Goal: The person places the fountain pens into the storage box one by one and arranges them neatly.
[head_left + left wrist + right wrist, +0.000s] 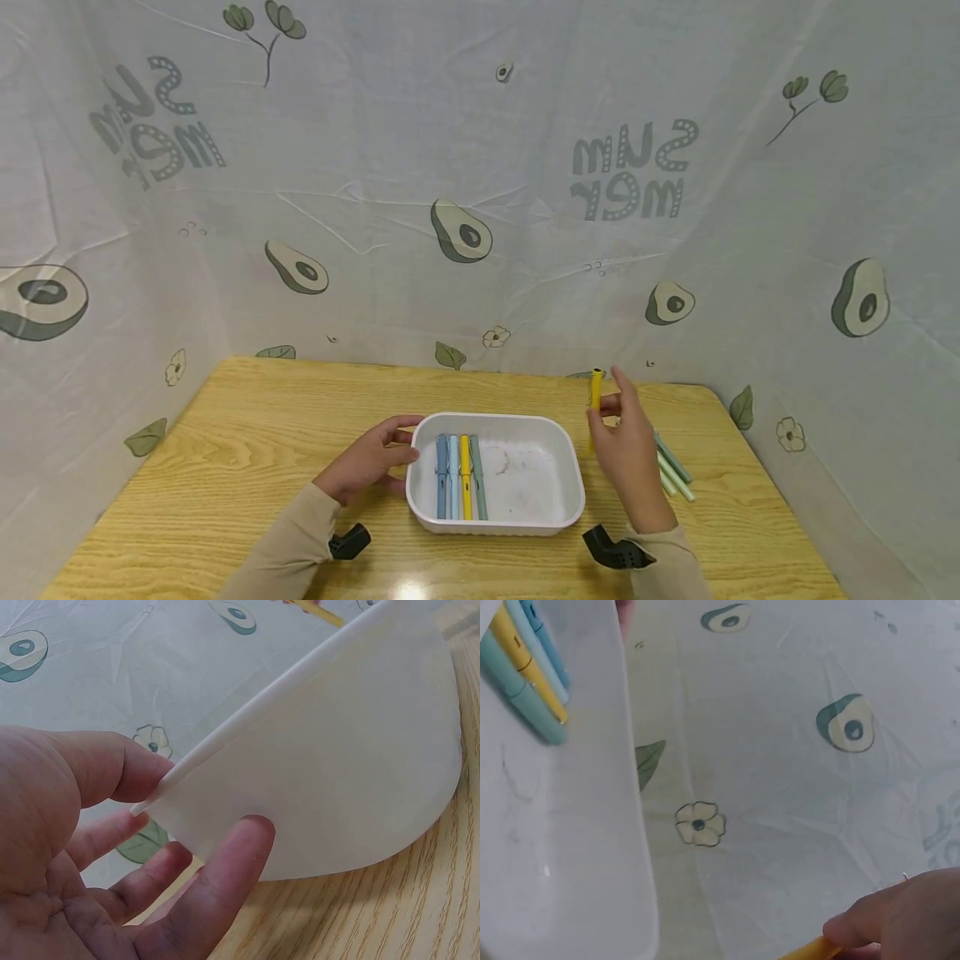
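A white plastic tray (536, 487) stands on the wooden table. At its left end, my left hand (367, 457) holds the rim, with the thumb on the edge and fingers by the outer wall (337, 772). My right hand (628, 450) pinches a yellow pen (596, 390) upright, just right of the tray. Inside the tray, side by side at the left, lie a blue pen (442, 479), a light blue pen (453, 479), another yellow pen (466, 479) and a grey-green pen (478, 483). In the right wrist view, only part of the held yellow pen (810, 951) shows.
Beyond my right hand, a dark green pen (672, 457) and pale green pens (681, 482) lie on the table (300, 400), partly hidden by the hand. A pale curtain (375, 292) with avocado prints hangs along the table's back and sides.
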`<action>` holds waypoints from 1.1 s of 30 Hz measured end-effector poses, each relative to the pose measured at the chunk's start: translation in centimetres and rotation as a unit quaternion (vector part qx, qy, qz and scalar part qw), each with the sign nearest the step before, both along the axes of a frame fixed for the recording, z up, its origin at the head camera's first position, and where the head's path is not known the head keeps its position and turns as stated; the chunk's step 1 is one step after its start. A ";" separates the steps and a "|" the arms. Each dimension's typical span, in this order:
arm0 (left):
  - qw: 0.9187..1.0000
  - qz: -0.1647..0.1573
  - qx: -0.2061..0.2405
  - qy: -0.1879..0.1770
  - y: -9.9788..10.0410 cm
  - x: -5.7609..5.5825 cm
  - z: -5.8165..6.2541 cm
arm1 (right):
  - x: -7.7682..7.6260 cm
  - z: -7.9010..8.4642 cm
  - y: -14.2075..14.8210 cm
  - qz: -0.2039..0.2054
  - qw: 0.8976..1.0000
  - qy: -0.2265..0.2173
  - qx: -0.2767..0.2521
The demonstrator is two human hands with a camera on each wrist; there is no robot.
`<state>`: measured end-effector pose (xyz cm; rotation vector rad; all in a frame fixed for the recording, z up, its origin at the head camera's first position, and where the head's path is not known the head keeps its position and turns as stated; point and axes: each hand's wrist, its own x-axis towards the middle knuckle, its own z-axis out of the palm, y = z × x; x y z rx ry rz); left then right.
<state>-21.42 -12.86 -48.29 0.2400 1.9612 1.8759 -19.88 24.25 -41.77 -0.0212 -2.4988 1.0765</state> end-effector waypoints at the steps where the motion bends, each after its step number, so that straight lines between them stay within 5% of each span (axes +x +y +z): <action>1: 1.000 0.000 0.000 0.000 0.0 0.0 0.0 | 0.2 0.2 -0.1 -0.002 1.000 0.004 -0.004; 9: 1.000 -0.003 0.002 0.001 -0.1 0.1 0.1 | 1.2 1.3 -0.8 0.052 0.997 0.038 -0.038; 15: 1.000 -0.003 0.002 0.001 -0.1 0.1 0.0 | 1.4 1.5 -1.2 0.052 0.998 0.036 -0.024; 33: 1.000 -0.001 -0.005 0.001 -0.1 0.0 0.2 | 1.5 1.3 -2.3 0.110 0.983 -0.108 -0.099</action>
